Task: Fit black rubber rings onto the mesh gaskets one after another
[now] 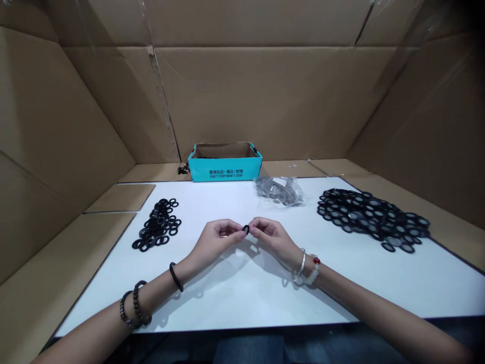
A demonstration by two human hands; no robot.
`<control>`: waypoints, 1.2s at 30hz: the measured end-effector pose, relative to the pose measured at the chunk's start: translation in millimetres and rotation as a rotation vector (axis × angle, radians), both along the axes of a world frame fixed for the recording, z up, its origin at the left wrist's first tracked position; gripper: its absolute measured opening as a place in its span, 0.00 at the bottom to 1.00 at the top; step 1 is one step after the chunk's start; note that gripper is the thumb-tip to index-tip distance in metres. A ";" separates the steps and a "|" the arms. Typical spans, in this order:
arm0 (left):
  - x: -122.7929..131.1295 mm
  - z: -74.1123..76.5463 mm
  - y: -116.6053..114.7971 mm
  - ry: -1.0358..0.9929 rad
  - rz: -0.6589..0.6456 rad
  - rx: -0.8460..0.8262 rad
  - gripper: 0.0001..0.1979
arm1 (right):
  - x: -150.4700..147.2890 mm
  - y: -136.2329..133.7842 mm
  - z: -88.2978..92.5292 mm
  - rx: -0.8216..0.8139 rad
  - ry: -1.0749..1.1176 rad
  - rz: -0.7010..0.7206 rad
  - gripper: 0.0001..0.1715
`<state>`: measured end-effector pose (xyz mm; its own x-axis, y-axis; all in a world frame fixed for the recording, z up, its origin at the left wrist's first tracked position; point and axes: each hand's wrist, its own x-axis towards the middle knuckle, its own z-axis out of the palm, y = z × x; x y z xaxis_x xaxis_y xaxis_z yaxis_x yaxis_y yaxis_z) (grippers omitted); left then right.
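Note:
My left hand [215, 237] and my right hand [271, 235] meet over the middle of a white board [242, 288]. Between their pinched fingertips sits one small black ring [246, 229], held by both hands just above the board. A pile of plain black rings [157, 225] lies to the left of my left hand. A larger heap of black rings with grey centres [373, 217] spreads out to the right of my right hand. Beyond my hands lies a clear plastic bag of small grey discs [279, 190].
A teal cardboard box [225, 168] with white lettering stands open at the far edge, a few black rings [184, 169] beside it. Brown cardboard walls [265, 96] enclose the work area on three sides. Cardboard sheets lie left of the board.

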<state>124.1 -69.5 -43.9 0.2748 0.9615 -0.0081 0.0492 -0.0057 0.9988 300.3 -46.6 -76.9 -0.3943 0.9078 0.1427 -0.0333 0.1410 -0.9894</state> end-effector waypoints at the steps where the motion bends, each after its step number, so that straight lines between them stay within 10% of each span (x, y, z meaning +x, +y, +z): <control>1: 0.2 0.0 -0.4 0.039 0.008 0.033 0.10 | 0.1 -1.0 0.7 0.057 -0.041 -0.023 0.16; 8: 3.2 0.6 -3.9 0.221 0.065 0.133 0.08 | -0.1 -9.7 7.0 0.495 -0.312 -0.110 0.09; 18: -0.6 -1.6 1.6 0.191 0.023 0.069 0.08 | -0.6 -12.2 9.2 0.600 -0.369 -0.110 0.09; 27: -0.3 0.1 3.8 -0.129 0.057 -0.202 0.19 | -3.4 -9.2 5.0 0.190 -0.256 -0.057 0.15; 36: 3.5 -7.3 2.4 -0.200 0.049 -0.227 0.24 | -0.3 -17.5 13.8 0.796 -0.534 -0.088 0.20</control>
